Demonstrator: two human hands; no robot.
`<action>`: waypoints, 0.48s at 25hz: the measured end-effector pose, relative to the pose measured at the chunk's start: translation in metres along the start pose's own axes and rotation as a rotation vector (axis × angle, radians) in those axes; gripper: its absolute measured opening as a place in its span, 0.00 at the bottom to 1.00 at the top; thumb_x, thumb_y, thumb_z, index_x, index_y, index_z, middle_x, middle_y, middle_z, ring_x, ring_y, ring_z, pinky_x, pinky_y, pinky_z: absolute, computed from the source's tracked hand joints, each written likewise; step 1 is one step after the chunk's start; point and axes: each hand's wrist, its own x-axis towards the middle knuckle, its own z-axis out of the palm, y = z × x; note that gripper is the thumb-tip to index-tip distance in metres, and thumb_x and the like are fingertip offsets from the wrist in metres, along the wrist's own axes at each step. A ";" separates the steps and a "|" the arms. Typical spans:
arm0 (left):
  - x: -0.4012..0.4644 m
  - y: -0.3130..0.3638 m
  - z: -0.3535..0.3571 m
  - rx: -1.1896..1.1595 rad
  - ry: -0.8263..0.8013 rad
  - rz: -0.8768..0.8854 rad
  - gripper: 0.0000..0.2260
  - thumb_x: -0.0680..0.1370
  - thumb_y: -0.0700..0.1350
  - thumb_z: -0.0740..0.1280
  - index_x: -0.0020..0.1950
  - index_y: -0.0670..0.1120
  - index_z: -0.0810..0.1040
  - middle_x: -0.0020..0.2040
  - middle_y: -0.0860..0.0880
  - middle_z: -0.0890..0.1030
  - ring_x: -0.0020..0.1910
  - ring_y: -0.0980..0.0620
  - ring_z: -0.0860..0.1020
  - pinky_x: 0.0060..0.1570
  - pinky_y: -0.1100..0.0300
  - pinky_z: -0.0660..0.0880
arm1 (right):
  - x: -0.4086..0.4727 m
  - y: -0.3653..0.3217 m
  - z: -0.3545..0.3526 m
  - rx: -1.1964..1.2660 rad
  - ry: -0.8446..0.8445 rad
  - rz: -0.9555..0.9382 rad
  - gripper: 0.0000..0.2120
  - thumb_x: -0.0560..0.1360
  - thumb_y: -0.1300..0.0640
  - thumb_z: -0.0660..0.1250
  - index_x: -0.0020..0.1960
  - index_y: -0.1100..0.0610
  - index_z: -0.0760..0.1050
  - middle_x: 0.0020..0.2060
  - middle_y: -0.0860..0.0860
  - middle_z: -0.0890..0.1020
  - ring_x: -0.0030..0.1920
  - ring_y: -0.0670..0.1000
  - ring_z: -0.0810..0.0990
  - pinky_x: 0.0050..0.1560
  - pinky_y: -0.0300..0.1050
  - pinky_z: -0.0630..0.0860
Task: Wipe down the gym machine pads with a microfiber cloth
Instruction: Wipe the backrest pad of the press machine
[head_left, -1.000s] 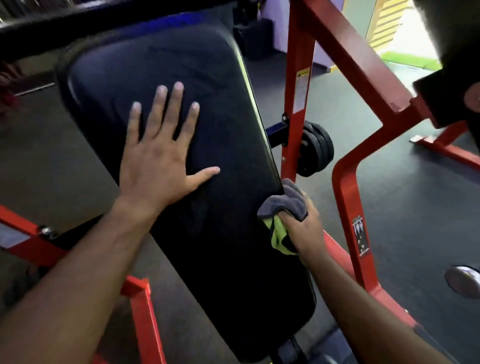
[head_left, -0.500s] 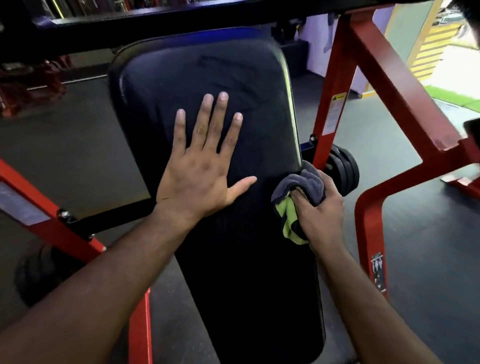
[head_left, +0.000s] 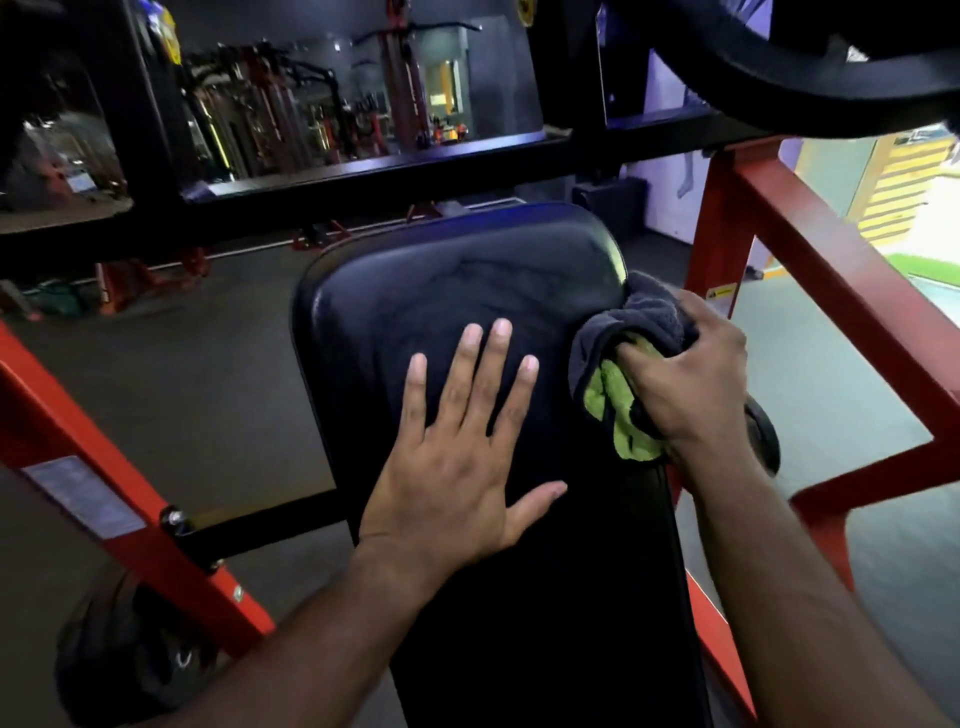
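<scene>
A long black padded bench pad (head_left: 426, 291) runs from the bottom centre up to the middle of the head view. My left hand (head_left: 457, 457) lies flat on the pad's middle, fingers spread, holding nothing. My right hand (head_left: 685, 379) is closed on a bunched grey and lime-green microfiber cloth (head_left: 623, 364), pressed against the pad's right edge near its upper corner.
Red steel frame beams stand on both sides: one slanting at the left (head_left: 104, 499), one at the right (head_left: 810, 291). A black crossbar (head_left: 363, 182) spans above the pad. A black weight plate (head_left: 119, 654) hangs at lower left. Dark rubber floor surrounds the machine.
My right hand has slid the cloth up along the pad's right edge toward the top corner. My left hand stays flat on the pad. The camera has tilted upward.
</scene>
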 end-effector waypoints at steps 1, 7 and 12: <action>0.000 0.000 0.000 0.003 0.003 0.000 0.43 0.77 0.71 0.51 0.81 0.43 0.46 0.80 0.37 0.42 0.79 0.38 0.43 0.74 0.34 0.48 | 0.011 -0.008 0.005 0.002 0.009 -0.017 0.28 0.60 0.45 0.72 0.59 0.51 0.82 0.47 0.44 0.86 0.49 0.41 0.84 0.57 0.46 0.80; -0.001 0.001 -0.003 0.006 -0.004 -0.012 0.42 0.77 0.71 0.49 0.81 0.43 0.45 0.80 0.38 0.41 0.80 0.39 0.42 0.75 0.35 0.48 | 0.044 -0.045 0.015 -0.143 -0.058 -0.102 0.28 0.60 0.43 0.70 0.59 0.43 0.80 0.48 0.42 0.85 0.52 0.44 0.83 0.56 0.47 0.80; -0.002 -0.001 -0.006 -0.020 -0.033 -0.020 0.42 0.78 0.70 0.49 0.81 0.43 0.44 0.80 0.38 0.41 0.80 0.41 0.41 0.75 0.35 0.47 | 0.061 -0.136 0.067 -0.553 -0.437 -0.380 0.26 0.61 0.43 0.68 0.59 0.41 0.80 0.53 0.48 0.85 0.56 0.55 0.82 0.56 0.49 0.79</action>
